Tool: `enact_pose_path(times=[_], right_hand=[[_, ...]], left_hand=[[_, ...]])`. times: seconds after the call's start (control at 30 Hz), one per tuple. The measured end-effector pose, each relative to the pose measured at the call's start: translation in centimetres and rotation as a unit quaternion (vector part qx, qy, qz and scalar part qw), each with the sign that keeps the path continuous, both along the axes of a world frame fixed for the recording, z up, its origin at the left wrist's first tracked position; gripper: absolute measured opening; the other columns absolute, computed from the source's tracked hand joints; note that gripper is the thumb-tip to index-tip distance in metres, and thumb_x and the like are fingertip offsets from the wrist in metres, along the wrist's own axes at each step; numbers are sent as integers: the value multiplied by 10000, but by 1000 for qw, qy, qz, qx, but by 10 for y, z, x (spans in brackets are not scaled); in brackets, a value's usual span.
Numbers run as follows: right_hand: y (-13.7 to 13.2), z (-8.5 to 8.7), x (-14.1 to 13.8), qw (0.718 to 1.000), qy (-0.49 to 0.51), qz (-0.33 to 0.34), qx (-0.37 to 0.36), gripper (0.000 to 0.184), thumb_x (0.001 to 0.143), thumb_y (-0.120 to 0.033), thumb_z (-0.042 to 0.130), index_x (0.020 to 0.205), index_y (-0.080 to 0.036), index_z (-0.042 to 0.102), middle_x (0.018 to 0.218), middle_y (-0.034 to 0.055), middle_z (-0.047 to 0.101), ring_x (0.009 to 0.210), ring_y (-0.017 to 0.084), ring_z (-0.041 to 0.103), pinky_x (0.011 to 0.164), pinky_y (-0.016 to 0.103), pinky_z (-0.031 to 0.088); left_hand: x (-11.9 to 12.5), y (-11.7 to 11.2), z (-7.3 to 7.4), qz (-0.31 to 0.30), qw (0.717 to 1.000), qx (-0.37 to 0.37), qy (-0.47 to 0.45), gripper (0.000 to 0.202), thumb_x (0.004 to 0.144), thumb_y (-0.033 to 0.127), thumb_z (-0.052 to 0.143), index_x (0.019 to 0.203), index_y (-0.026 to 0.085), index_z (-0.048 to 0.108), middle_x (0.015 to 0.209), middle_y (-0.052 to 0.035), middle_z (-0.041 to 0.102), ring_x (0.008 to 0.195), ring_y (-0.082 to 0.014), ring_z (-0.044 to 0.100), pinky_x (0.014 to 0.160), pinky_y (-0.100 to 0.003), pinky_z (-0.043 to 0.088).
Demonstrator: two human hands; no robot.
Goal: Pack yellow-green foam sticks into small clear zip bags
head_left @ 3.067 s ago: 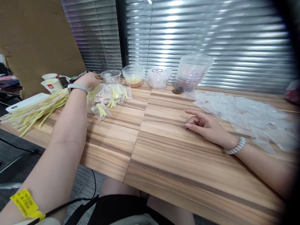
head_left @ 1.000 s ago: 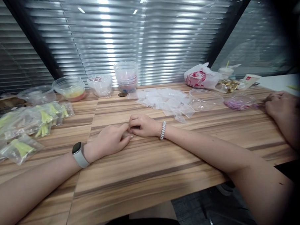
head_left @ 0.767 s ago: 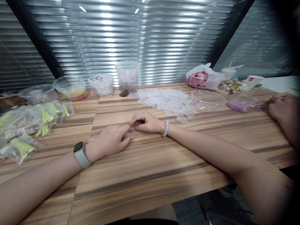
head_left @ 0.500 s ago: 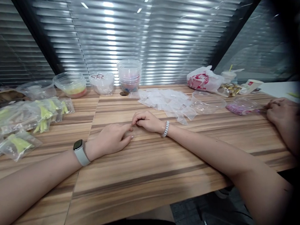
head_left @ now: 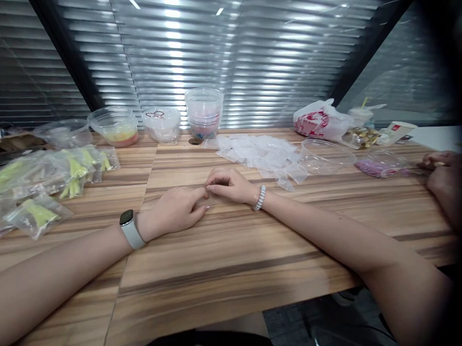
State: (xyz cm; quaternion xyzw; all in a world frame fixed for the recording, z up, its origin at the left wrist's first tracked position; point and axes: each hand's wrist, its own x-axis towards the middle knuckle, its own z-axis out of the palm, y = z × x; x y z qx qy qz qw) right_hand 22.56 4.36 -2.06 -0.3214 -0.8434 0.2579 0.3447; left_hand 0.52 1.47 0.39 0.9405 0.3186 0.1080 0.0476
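In the head view, the left hand (head_left: 171,211) and right hand (head_left: 229,187) are held together on the wooden table (head_left: 235,275), fingertips (head_left: 203,193) touching; whether anything is pinched cannot be told. Open wood is seen toward the near edge, and clear plastic bags (head_left: 261,156) are laid just beyond.

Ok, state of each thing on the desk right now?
Left hand: resting on the desk, fingers extended, tips at the right hand.
Right hand: curled on the desk; cannot tell if it holds anything.
Clear plastic tubs: stacked, upright.
Empty plastic bags: loose heap, lying flat.
Plastic bag of yellow-green pieces: filled, lying flat.
Co-worker's hand: resting on the desk beside a clear bag of pink items.
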Motion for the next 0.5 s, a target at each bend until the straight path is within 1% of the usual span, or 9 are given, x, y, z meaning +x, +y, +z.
enact_pose_path(times=[0.07, 0.13, 0.23, 0.3, 0.37, 0.5], right_hand=[[0, 1, 1, 1000, 3, 7, 15, 236, 868, -368, 609, 928, -156, 695, 928, 62, 671, 873, 164, 604, 798, 295, 466], [0, 1, 2, 999, 0, 17, 43, 303, 845, -411, 642, 1021, -167, 678, 1023, 69, 664, 972, 182, 597, 885, 326, 459], [0, -1, 1, 995, -38, 34, 86, 468, 797, -462, 686, 1174, -191, 626, 1212, 88, 599, 1159, 223, 526, 1029, 390, 393], [-1, -2, 0, 991, -69, 41, 104, 535, 792, -482, 684, 1232, -192, 597, 1272, 104, 557, 1211, 236, 489, 1064, 405, 364], [-3, -1, -2, 988, -91, 50, 114, 506, 826, -466, 650, 1236, -174, 595, 1262, 118, 555, 1191, 232, 501, 1050, 396, 380], [-6, 1, -5, 985, -103, 61, 121, 347, 889, -389, 580, 1132, -149, 638, 1182, 119, 597, 1099, 211, 553, 983, 375, 434]], left_hand=[[0, 0, 0, -7, 1000, -3, -3, 267, 935, 379, 432, 1096, 208, 558, 948, -39, 655, 816, -196, 615, 711, -336, 449], [0, -1, 1, -12, 1000, -8, -11, 259, 939, 370, 426, 1090, 204, 555, 971, -43, 652, 824, -194, 613, 718, -335, 448], [1, -1, 0, -17, 1000, -9, -14, 253, 953, 367, 396, 1002, 193, 573, 982, -57, 647, 850, -197, 611, 725, -334, 447], [2, 0, -1, -21, 1000, -3, -10, 259, 956, 362, 388, 941, 186, 578, 988, -65, 645, 865, -199, 608, 729, -335, 445], [2, 1, -1, -26, 1000, 2, -10, 240, 953, 336, 394, 939, 184, 578, 1003, -64, 643, 866, -194, 606, 727, -329, 442], [2, 1, -1, -31, 999, 1, -22, 216, 942, 333, 421, 972, 184, 574, 971, -48, 646, 802, -171, 595, 684, -309, 425]])
